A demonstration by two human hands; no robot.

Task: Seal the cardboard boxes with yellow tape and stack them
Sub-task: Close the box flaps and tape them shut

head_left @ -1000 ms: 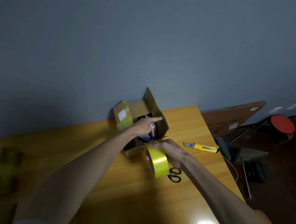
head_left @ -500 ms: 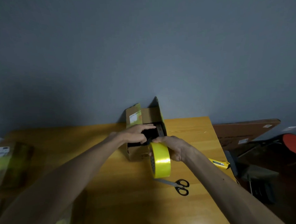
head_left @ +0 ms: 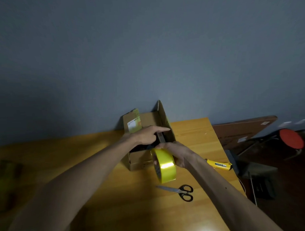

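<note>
1. Tape, a yellow roll, is held on edge at lower centre, just above the scissors lying on the tabletop.
2. The right grip clasps the roll's top.
3. A yellow knife lies to its right.
4. The box stands at centre frame with its flaps raised.
5. The left grip reaches over the box's opening with the forefinger straight; I cannot tell whether it holds anything.

Glossy yellow tape roll, matt cardboard box, smooth wooden table.
</note>
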